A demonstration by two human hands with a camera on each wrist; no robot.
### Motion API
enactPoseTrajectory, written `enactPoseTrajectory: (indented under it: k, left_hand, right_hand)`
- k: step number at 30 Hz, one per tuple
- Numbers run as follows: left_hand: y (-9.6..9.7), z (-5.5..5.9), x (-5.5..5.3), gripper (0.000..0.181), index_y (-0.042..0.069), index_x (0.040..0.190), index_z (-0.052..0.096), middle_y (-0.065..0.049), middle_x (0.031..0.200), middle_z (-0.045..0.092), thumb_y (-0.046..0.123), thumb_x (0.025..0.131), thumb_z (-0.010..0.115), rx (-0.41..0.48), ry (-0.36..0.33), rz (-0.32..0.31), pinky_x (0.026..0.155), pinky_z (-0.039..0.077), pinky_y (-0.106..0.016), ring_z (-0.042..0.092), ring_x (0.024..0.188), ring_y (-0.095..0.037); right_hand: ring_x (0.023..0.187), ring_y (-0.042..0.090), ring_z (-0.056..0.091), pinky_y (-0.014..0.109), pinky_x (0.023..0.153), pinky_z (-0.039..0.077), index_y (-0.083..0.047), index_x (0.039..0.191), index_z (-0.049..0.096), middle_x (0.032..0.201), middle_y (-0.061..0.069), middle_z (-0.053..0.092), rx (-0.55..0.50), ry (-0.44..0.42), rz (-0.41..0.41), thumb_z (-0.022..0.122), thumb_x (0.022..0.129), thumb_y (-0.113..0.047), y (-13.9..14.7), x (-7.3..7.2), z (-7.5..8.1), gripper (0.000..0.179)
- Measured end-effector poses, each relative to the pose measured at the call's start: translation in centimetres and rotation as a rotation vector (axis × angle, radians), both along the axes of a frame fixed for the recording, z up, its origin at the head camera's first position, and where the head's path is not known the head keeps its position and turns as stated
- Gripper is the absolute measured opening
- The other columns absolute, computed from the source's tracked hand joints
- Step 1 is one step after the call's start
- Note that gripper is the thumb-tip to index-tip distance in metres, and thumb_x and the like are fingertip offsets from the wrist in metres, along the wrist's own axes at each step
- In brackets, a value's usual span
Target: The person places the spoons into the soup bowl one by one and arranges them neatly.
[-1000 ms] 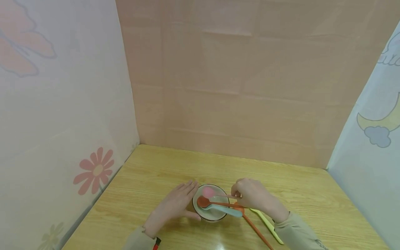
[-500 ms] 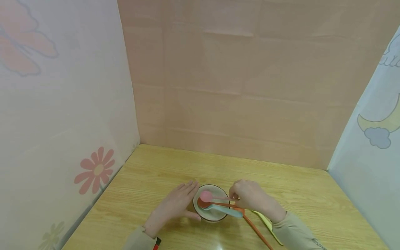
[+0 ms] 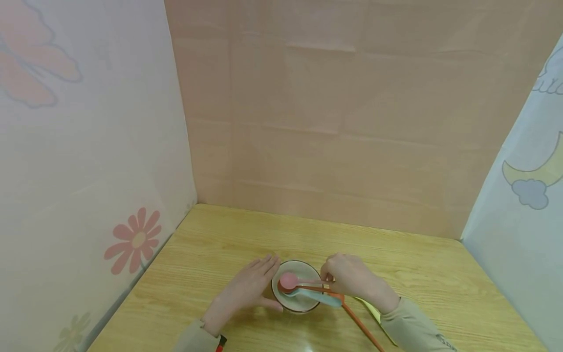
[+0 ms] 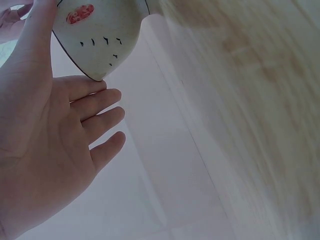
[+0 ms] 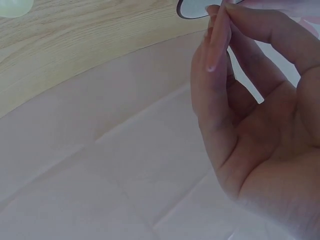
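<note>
A pale bowl (image 3: 308, 270) with a dark rim stands on the table. My left hand (image 3: 248, 284) lies along its left side, fingers straight and thumb spread. In the left wrist view the index fingertip is right at the rim of the patterned bowl (image 4: 107, 30). Between thumb and fingertips, my right hand (image 3: 352, 275) pinches the handle of a pink spoon (image 3: 289, 280), also seen in the right wrist view as a thin pink handle (image 5: 218, 42). The pink spoon's head overlaps an orange-red spoon (image 3: 282, 289) in the bowl. Beside that, a light blue spoon (image 3: 320, 297) leans over the right rim.
Right of the bowl, another orange spoon (image 3: 362, 324) lies on the wooden table (image 3: 246, 234). A yellow-green utensil (image 3: 374, 312) lies partly under my right forearm. Fabric-like walls rise at the back (image 3: 308, 122) and at both sides.
My right hand has shifted slightly left and toward me. The pink spoon's head has come down over the orange-red spoon's head. The left hand and bowl have stayed put.
</note>
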State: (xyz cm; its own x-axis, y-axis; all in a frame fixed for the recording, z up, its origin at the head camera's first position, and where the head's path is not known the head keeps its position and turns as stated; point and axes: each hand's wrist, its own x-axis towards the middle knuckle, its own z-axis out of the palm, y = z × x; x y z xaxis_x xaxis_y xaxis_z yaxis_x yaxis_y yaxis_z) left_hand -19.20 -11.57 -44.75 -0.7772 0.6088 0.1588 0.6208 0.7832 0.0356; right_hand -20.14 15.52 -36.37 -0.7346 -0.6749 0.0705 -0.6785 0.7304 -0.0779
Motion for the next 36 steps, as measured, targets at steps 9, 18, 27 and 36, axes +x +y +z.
enactPoseTrajectory:
  k: [9,18,27,36]
  left_hand:
    - [0.01,0.01,0.04,0.106,0.003,0.152,0.038,-0.014,0.157,0.041,0.076,0.077,0.059,0.000,0.014,-0.004,0.116,0.043,-0.045,0.042,0.145,-0.029]
    - [0.00,-0.02,0.02,0.106,0.003,0.151,0.039,-0.014,0.156,0.042,0.076,0.077,0.059,0.006,0.024,-0.004,0.116,0.043,-0.045,0.043,0.145,-0.029]
    - [0.07,0.06,-0.04,0.106,0.002,0.151,0.039,-0.014,0.157,0.042,0.075,0.078,0.060,0.004,0.019,-0.005,0.116,0.043,-0.044,0.042,0.145,-0.029]
    - [0.11,0.09,-0.08,0.106,0.003,0.152,0.037,-0.014,0.158,0.039,0.075,0.078,0.059,0.003,-0.014,0.003,0.118,0.041,-0.044,0.040,0.147,-0.029]
  right_hand:
    - [0.065,0.000,0.052,0.016,0.050,0.041,-0.015,0.070,0.075,0.070,-0.007,0.069,0.005,0.007,-0.003,0.078,0.069,0.001,-0.12,-0.07,-0.22,0.016]
    - [0.065,0.001,0.055,0.016,0.051,0.043,-0.016,0.069,0.074,0.070,-0.008,0.069,0.007,0.023,0.018,0.080,0.069,0.000,-0.24,-0.13,-0.28,0.017]
    - [0.064,0.000,0.055,0.017,0.051,0.043,-0.016,0.071,0.074,0.070,-0.009,0.069,0.006,0.006,0.023,0.078,0.067,0.002,-0.24,-0.46,-0.62,0.019]
    - [0.065,0.002,0.057,0.017,0.052,0.044,-0.015,0.074,0.075,0.073,-0.008,0.070,0.014,-0.014,0.023,0.079,0.070,0.002,-0.32,-0.42,-0.63,0.018]
